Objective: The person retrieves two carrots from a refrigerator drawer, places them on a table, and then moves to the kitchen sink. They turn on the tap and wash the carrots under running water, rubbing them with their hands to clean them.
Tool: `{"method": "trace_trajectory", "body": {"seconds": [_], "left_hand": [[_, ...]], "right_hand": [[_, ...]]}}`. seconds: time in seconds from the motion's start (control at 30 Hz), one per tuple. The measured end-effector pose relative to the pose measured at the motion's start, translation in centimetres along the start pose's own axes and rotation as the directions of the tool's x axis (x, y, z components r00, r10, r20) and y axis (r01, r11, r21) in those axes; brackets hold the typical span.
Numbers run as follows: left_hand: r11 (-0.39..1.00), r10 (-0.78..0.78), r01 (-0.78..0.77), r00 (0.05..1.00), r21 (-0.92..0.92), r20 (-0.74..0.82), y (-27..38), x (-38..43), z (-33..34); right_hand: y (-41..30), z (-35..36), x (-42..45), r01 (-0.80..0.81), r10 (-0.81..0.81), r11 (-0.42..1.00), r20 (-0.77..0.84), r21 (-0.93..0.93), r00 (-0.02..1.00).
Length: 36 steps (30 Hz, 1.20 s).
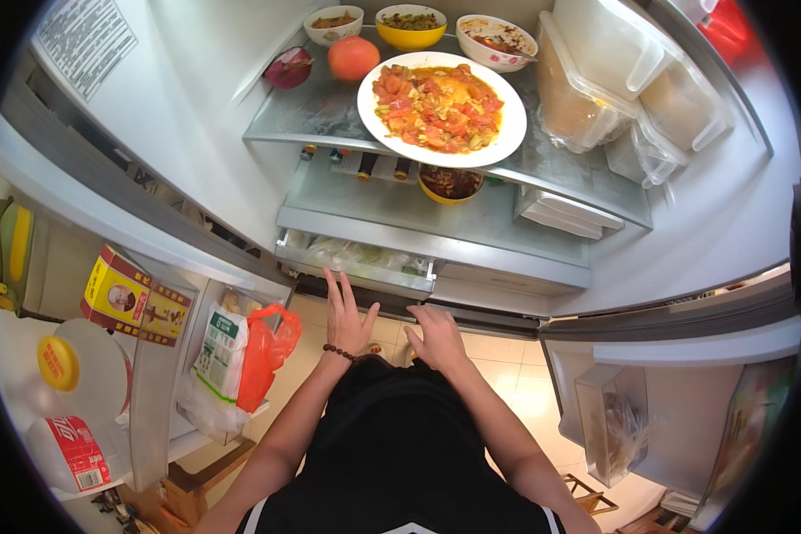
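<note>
In front of me a two-door refrigerator stands open. My left hand [347,324], a bead bracelet at its wrist, has its fingers spread and nothing in it. Its fingertips are at the front of a clear crisper drawer [367,275], which sticks out a little and holds bagged greens; whether they touch cannot be told. My right hand [438,337] is empty too, fingers apart, below the right-hand drawer [500,279]. Above, a white oval plate [500,155] of tomato and egg juts past the edge of a glass shelf [307,123].
Behind the plate are an onion [288,68], a tomato [353,58] and bowls, including a yellow bowl [410,33]. Lidded plastic containers [587,113] fill the shelf's right side. Below sits another yellow bowl [450,193]. The left door [153,407] carries jars, boxes and a red bag [263,357].
</note>
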<state>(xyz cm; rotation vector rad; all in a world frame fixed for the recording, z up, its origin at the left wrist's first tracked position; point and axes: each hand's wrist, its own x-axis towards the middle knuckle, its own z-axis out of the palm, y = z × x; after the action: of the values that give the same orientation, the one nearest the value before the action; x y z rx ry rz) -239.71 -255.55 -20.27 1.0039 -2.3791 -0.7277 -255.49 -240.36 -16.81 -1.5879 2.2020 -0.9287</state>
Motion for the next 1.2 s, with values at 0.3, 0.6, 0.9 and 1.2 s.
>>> {"method": "trace_trajectory", "body": {"seconds": [0.3,0.6,0.9,1.2], "left_hand": [[0.998,0.058,-0.058,0.997,0.005,-0.041,-0.2,1.3,1.0],[0.999,0.046,-0.046,0.999,-0.010,-0.014,-0.1,3.0,-0.2],[0.963,-0.269,0.270,0.962,-0.025,0.039,-3.0,-9.1,0.0],[0.692,-0.721,0.682,0.668,-0.238,-0.182,-11.3,-26.4,-3.2]], "right_hand": [[1.0,0.5,2.0,-0.100,0.100,0.995,-0.002,-0.011,0.995],[1.9,0.9,4.2,-0.206,0.204,0.977,0.041,0.057,0.978],[2.3,2.0,5.1,-0.151,0.150,0.989,-0.019,-0.001,0.988],[3.6,4.4,6.1,-0.186,0.188,0.982,-0.134,0.024,0.973]]}}
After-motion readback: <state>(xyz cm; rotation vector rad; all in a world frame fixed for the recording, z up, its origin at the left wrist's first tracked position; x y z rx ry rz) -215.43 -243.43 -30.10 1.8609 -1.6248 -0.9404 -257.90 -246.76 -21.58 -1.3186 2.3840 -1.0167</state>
